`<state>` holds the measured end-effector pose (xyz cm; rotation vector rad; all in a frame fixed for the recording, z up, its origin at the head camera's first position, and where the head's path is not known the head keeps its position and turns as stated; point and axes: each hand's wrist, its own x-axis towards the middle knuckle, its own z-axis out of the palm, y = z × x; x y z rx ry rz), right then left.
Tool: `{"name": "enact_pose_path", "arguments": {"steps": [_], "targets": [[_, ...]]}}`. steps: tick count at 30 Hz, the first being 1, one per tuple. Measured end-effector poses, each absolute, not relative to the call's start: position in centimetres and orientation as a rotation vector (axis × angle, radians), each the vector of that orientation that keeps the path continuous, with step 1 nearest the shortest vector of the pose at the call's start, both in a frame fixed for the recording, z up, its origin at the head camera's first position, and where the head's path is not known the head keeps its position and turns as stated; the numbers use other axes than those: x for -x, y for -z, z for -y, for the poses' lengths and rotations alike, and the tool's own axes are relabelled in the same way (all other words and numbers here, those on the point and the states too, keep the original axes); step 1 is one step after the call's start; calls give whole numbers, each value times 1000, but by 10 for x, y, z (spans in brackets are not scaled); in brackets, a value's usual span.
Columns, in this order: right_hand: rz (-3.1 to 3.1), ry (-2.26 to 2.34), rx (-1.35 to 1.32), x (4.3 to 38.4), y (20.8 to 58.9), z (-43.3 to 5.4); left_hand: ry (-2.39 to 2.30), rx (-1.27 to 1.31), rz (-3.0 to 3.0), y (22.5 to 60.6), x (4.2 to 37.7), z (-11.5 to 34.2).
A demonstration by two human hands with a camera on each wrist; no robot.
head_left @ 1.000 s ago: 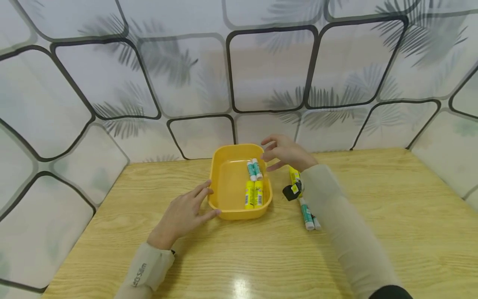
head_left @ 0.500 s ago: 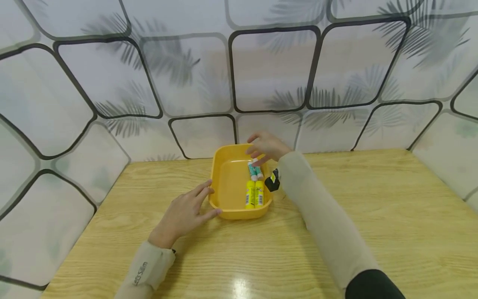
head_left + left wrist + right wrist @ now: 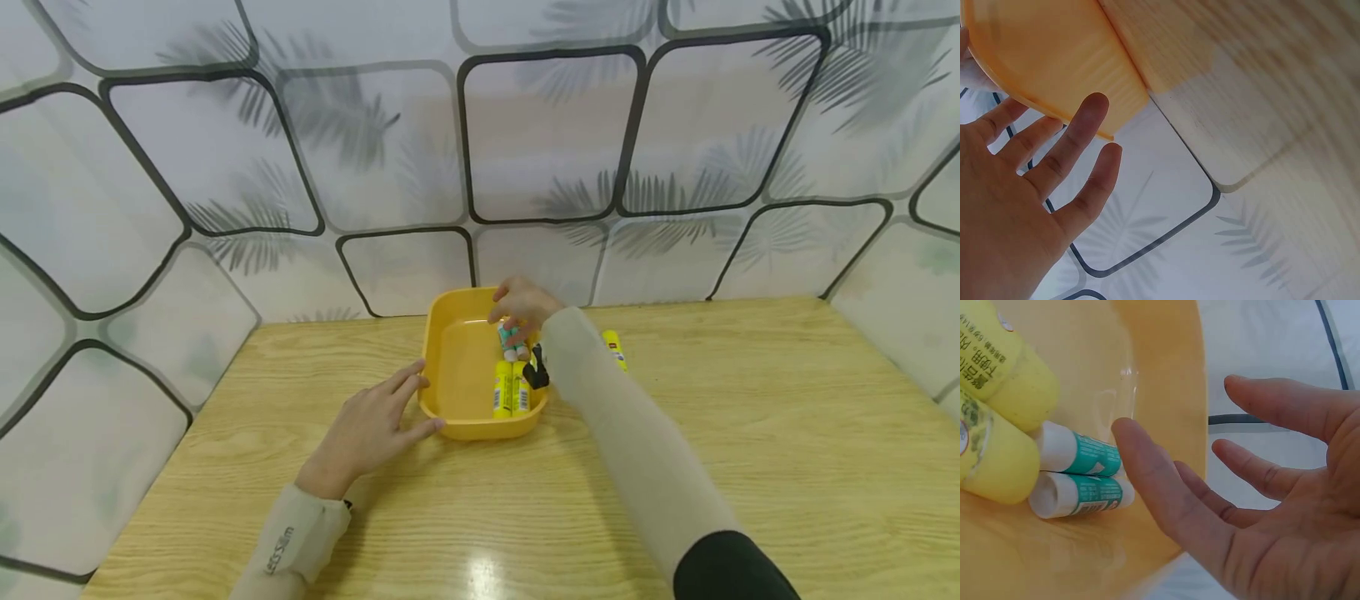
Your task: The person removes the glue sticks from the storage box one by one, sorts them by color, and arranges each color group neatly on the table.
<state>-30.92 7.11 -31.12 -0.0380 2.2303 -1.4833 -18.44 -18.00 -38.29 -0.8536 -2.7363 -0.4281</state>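
A yellow plastic bin (image 3: pixel 465 429) sits on the table near the back wall. Inside, along its right side, two yellow glue sticks (image 3: pixel 502 390) lie side by side in front of two smaller white-and-teal glue sticks (image 3: pixel 1094 456). My left hand (image 3: pixel 367 433) rests its fingers against the bin's left rim, its fingers spread in the left wrist view. Over the bin's far right corner hovers my right hand (image 3: pixel 525 302), partly covering the teal sticks in the head view. The right wrist view shows its fingers apart and holding nothing.
On the table right of the bin, another yellow glue stick (image 3: pixel 614 348) shows partly past the right sleeve (image 3: pixel 637 442). A patterned cloth wall (image 3: pixel 540 142) rises right behind the bin and continues along both sides of the wooden table (image 3: pixel 420 525).
From beside the bin's right rim, my right hand has moved left over the bin, then slightly lower. Its sleeve now hides the teal sticks on the table. The left hand stays put.
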Motion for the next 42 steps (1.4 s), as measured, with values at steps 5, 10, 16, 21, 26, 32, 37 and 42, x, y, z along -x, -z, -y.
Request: {"name": "enact_pose_path", "arguments": {"steps": [5, 10, 16, 21, 26, 32, 37, 42], "targets": [[-2227, 1459, 13, 311, 315, -68, 423, 862, 2731, 382, 185, 179], [-2250, 1414, 5, 312, 320, -65, 426, 859, 2736, 382, 184, 179], [-2286, 1358, -7, 313, 321, -61, 423, 850, 2738, 381, 185, 180], [-2318, 1301, -11, 314, 321, -59, 418, 856, 2740, 381, 185, 180], [-2360, 1246, 18, 313, 322, -58, 418, 855, 2742, 380, 184, 180], [-2449, 1141, 94, 311, 323, -58, 421, 852, 2750, 380, 183, 179], [-2474, 1123, 102, 311, 324, -56, 424, 849, 2748, 380, 183, 180], [-2458, 1161, 85, 313, 327, -54, 420, 852, 2741, 380, 183, 180]]}}
